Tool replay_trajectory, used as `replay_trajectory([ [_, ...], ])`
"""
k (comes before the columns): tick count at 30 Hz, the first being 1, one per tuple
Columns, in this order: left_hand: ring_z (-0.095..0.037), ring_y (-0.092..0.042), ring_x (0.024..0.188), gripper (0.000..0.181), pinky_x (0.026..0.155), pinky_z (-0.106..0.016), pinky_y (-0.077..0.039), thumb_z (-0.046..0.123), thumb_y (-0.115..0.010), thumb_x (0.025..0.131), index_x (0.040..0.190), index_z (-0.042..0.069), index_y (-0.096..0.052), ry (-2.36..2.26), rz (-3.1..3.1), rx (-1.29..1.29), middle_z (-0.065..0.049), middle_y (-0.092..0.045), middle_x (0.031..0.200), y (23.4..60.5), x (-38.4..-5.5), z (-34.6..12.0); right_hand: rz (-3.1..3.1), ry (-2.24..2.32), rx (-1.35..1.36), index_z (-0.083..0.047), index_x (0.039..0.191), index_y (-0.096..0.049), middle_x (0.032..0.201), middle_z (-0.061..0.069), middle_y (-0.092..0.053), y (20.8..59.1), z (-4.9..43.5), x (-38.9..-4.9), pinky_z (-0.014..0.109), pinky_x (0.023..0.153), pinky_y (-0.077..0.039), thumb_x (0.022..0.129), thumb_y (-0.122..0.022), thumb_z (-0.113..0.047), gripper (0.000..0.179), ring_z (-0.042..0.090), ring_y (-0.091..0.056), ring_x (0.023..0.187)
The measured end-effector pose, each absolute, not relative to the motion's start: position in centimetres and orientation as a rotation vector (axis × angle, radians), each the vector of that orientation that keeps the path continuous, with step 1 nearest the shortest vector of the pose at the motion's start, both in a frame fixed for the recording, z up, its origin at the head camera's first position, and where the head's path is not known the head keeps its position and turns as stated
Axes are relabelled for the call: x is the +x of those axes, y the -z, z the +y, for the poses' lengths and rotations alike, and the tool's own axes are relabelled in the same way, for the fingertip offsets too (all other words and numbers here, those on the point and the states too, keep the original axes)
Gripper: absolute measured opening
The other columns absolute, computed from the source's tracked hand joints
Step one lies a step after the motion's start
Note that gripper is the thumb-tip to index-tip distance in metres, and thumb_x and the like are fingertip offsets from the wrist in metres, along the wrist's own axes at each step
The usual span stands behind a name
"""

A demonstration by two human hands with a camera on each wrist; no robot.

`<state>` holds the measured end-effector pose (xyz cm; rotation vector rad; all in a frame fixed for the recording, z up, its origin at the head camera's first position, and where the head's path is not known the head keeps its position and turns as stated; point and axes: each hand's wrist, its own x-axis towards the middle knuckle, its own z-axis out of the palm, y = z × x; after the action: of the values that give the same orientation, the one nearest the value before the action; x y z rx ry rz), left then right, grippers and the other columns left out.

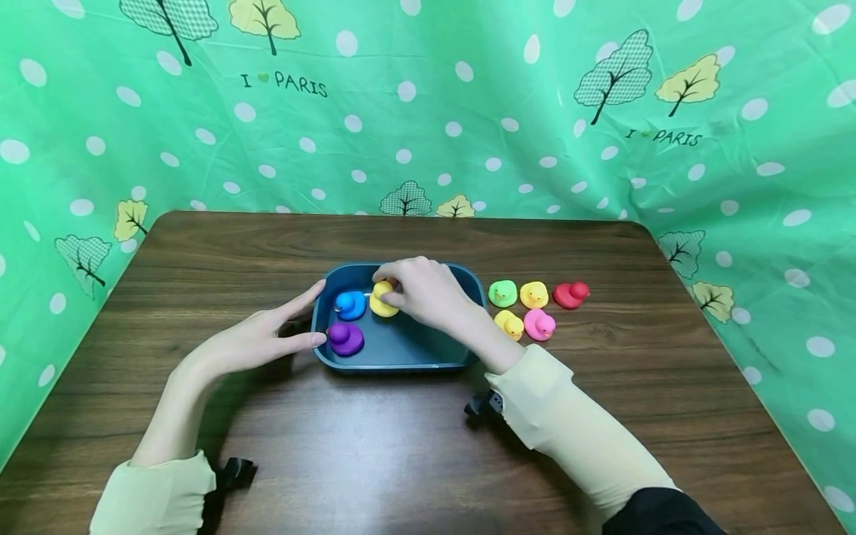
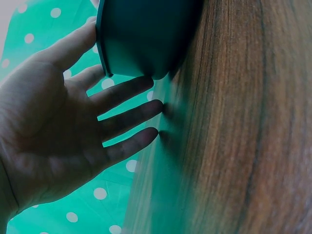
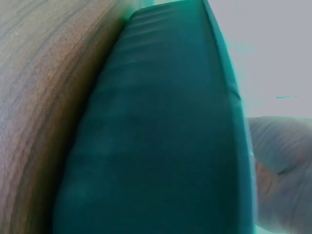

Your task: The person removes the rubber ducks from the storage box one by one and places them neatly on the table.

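My right hand (image 1: pixel 428 292) reaches into a dark blue tray (image 1: pixel 414 349) and pinches a yellow rubber duck (image 1: pixel 383 300) between thumb and fingers. Left of that duck sit a blue rubber duck (image 1: pixel 351 305) and, nearer the front, a purple rubber duck (image 1: pixel 345 339). At the tray's left end my left hand (image 1: pixel 261 338) touches the rim with spread, straight fingers. In the left wrist view the left hand's palm (image 2: pixel 44 126) faces the tray wall (image 2: pixel 141 39). The right wrist view shows mostly the tray's outer side (image 3: pixel 161 122), which hides the held duck.
Right of the tray, on the brown wooden table (image 1: pixel 414 461), stand a green duck (image 1: pixel 503 293), a yellow duck (image 1: pixel 534 295), a red duck (image 1: pixel 571 295), a second yellow duck (image 1: pixel 510 325) and a pink duck (image 1: pixel 539 325). A green dotted curtain (image 1: pixel 428 111) hangs behind.
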<state>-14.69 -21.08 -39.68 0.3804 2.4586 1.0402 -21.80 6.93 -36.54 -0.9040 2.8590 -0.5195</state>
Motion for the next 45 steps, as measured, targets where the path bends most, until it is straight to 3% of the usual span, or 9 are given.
replay_trajectory([
  [5,-0.043,-0.018,0.159,0.083,0.12,-0.071,-0.027,0.06,-0.056,0.1,0.163,0.047,-0.004,-1.033,2.457,0.386,-0.01,-0.015,0.174,39.5,-14.6,-21.1,2.871,0.564,-0.892,-0.018,0.124,-0.075,0.106,-0.002,-0.077,35.7,7.8,-21.4,0.031,0.074,-0.055,0.097,-0.073,-0.028,0.029,0.017,-0.068,0.093],
  [16,-0.043,-0.018,0.159,0.084,0.12,-0.071,-0.028,0.061,-0.057,0.099,0.163,0.047,-0.005,-1.039,2.46,0.372,-0.01,-0.016,0.174,39.3,-14.4,-21.1,2.943,0.658,-0.885,-0.018,0.119,-0.077,0.1,-0.002,-0.078,34.1,10.2,-21.1,0.029,0.063,-0.05,0.096,-0.074,-0.029,0.025,0.019,-0.072,0.092],
  [25,-0.042,-0.018,0.159,0.083,0.12,-0.07,-0.028,0.06,-0.057,0.1,0.163,0.047,-0.004,-1.038,2.468,0.382,-0.008,-0.015,0.174,39.2,-14.3,-21.1,3.006,0.732,-0.851,-0.019,0.116,-0.078,0.101,-0.001,-0.077,32.7,12.8,-20.9,0.033,0.073,-0.055,0.095,-0.076,-0.026,0.022,0.018,-0.071,0.091],
  [45,-0.04,-0.016,0.161,0.083,0.122,-0.069,-0.026,0.061,-0.057,0.099,0.162,0.051,-0.004,-1.039,2.464,0.369,-0.005,-0.014,0.174,39.6,-14.6,-21.0,3.127,0.881,-0.735,-0.015,0.119,-0.077,0.107,0.004,-0.078,32.3,18.8,-20.0,0.037,0.079,-0.059,0.092,-0.079,-0.02,0.028,0.019,-0.072,0.09],
])
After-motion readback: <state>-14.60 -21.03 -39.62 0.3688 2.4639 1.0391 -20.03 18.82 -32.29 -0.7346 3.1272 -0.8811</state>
